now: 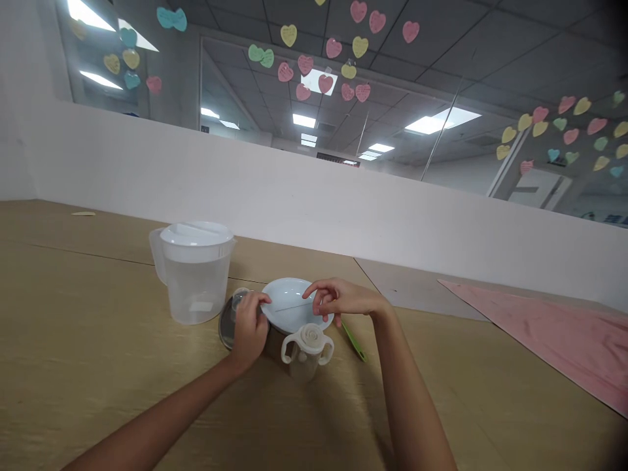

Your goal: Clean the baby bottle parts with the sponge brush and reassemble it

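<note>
A white oval bowl [289, 302] sits in the middle of the wooden table. My left hand [250, 330] is at its left rim, fingers curled, over a dark round lid with a clear knob [227, 324]; the fingertips appear closed on the bowl's edge. Over the bowl's right side hangs my right hand [336, 297], its fingers bent and apart, with nothing seen between them. In front of the bowl stands a two-handled cup [304, 360] with a white lid. A green handle [354, 341] pokes out at the right, its other end hidden by my right hand and the bowl.
At the left stands a clear plastic pitcher [197, 284] with a white lid. A pink cloth [554, 327] covers the table's right side. Behind the table [88, 314] runs a low white wall [294, 203] below glass with heart-shaped notes.
</note>
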Demonstrator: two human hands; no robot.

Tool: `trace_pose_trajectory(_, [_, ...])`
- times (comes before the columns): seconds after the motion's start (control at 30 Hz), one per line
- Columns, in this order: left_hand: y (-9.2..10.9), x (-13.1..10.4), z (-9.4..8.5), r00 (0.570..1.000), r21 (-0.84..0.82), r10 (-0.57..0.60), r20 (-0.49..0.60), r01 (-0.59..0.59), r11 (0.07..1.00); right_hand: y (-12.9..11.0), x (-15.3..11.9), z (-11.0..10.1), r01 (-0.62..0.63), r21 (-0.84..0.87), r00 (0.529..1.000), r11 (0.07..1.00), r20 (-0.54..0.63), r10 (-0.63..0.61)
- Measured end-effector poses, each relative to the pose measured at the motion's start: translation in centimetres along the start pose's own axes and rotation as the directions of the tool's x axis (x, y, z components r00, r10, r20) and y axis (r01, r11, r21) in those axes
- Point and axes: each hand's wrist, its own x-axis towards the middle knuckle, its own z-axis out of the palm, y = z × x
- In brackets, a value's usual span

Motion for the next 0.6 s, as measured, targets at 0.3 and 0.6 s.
trace_pose_trajectory(0.3, [-4.2,0.1,1.7,0.921,-0.134,-0.372,-0.113,0.357,0.924,-0.6,-0.3,0.2,-0.029,-0.023,0.999,0.999,-0.03,0.029])
trace_pose_trajectory(0.6, [-3.8,0.1,1.2,0.919,-0.138,-0.368,-0.142,0.349,0.927,-0.6,-0.2,0.2,-0.024,-0.014,0.999,1.0,-0.035,0.023])
